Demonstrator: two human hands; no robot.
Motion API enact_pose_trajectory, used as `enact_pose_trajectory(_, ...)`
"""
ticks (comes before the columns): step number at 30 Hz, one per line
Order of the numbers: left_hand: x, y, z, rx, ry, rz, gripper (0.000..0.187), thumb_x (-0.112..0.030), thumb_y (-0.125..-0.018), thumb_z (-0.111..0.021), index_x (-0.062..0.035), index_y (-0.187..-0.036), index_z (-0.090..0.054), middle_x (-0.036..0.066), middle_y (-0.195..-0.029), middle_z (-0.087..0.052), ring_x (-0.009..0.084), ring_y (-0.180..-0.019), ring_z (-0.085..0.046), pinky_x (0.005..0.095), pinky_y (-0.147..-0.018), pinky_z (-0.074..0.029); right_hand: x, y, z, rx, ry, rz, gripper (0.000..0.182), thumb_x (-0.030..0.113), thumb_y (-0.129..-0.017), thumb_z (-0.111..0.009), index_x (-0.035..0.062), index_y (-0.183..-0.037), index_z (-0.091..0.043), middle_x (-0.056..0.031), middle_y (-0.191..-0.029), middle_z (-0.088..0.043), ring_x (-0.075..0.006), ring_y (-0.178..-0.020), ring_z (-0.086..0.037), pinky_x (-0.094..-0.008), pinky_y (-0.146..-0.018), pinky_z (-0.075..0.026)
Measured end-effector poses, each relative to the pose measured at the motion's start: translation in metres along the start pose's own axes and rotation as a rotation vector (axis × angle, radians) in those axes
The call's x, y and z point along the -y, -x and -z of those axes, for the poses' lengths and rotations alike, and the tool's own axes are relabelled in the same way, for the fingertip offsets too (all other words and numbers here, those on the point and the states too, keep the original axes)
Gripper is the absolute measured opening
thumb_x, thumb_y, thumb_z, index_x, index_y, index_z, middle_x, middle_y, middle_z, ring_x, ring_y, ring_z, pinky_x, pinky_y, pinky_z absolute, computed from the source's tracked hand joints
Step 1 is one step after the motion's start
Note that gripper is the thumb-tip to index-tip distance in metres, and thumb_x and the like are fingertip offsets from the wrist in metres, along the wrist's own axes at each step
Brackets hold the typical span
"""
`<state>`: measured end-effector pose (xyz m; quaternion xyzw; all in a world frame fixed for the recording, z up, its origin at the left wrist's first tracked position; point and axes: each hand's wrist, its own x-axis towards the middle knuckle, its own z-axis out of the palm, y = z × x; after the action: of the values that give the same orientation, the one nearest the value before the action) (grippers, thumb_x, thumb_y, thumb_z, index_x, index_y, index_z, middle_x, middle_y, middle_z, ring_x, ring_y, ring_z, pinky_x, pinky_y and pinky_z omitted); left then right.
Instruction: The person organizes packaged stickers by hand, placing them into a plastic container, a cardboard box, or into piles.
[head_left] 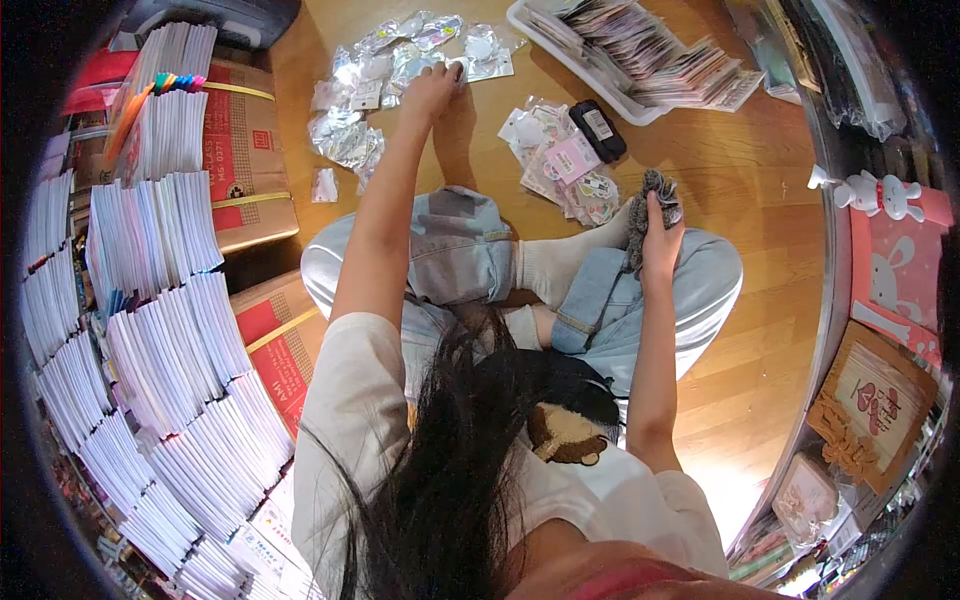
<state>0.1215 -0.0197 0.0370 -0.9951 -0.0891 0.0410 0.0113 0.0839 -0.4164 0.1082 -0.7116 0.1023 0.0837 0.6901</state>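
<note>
On floor | left hand fingers spread on clear packets | right hand fingers gripping fuzzy grey item

Red print "MS 0271" on the upper cardboard box, large red letters "A M" on the lower cardboard box, other labels too small to read

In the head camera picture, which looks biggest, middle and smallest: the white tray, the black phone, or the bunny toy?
1. White tray, clearly the largest.
2. Bunny toy.
3. Black phone, slightly smaller; these two look close, and edge distortion makes their order unsure.
</note>
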Motion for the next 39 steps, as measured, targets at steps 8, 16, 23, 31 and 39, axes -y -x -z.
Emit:
enact_pose_trajectory(8, -0.016, 0.037, 0.024, -0.275, 1.551, 0.435, 0.036, -0.033, -0.088, -0.05, -0.0012, -0.102, -0.056, 0.008, -0.09, -0.063, 0.0198, -0.078, -0.061, 0.03, -0.066, -0.047, -0.004, 0.002, 0.006, -0.017, 0.032, -0.005, 0.036, 0.023, -0.086, -0.058, -0.0037, -0.109, -0.054, -0.0062, -0.101, -0.059, -0.0136, -0.09, -0.052, -0.0258, -0.081, -0.04)
enact_pose_trajectory(16, -0.078, 0.157, 0.102, -0.261, 2.358, 0.327, 0.041, -0.033, -0.087, -0.055, 0.0002, -0.11, -0.053, 0.009, -0.101, -0.061, 0.0171, -0.088, -0.06, 0.0276, -0.079, -0.048, 0.049, 0.045, -0.034, 0.029, -0.213, -0.004, 0.04, 0.032, -0.084, -0.062, 0.0004, -0.107, -0.055, -0.0049, -0.099, -0.059, -0.0116, -0.089, -0.055, -0.0249, -0.076, -0.044)
enact_pose_trajectory(23, -0.095, 0.186, 0.096, -0.084, 2.631, 0.277, 0.039, -0.022, -0.09, -0.037, 0.003, -0.119, -0.044, 0.018, -0.118, -0.053, 0.0267, -0.107, -0.054, 0.0363, -0.095, -0.042, 0.066, 0.078, -0.081, 0.349, -0.196, 0.081, 0.036, 0.028, -0.087, -0.057, -0.0012, -0.109, -0.054, -0.0041, -0.097, -0.059, -0.0117, -0.085, -0.053, -0.0258, -0.077, -0.043)
enact_pose_trajectory(31, -0.123, 0.19, 0.095, -0.022, 2.69, 0.065, 0.068, -0.053, -0.091, -0.02, 0.0004, -0.133, -0.03, 0.018, -0.133, -0.038, 0.0289, -0.122, -0.04, 0.0393, -0.101, -0.033, 0.043, 0.107, -0.14, 0.56, 0.882, 0.882, 0.035, 0.012, -0.071, -0.065, 0.0056, -0.103, -0.052, -0.0165, -0.09, -0.06, -0.0318, -0.083, -0.059, -0.0375, -0.07, -0.048)
enact_pose_trajectory(39, -0.126, 0.19, 0.076, -0.229, 2.612, 0.306, 0.063, -0.049, -0.094, -0.022, 0.0015, -0.13, -0.034, 0.013, -0.133, -0.041, 0.0206, -0.118, -0.043, 0.0336, -0.1, -0.033, 0.041, 0.082, -0.184, 0.273, 0.936, 0.683, 0.036, 0.018, -0.072, -0.063, 0.0041, -0.103, -0.051, -0.02, -0.088, -0.061, -0.0377, -0.078, -0.059, -0.0447, -0.062, -0.046)
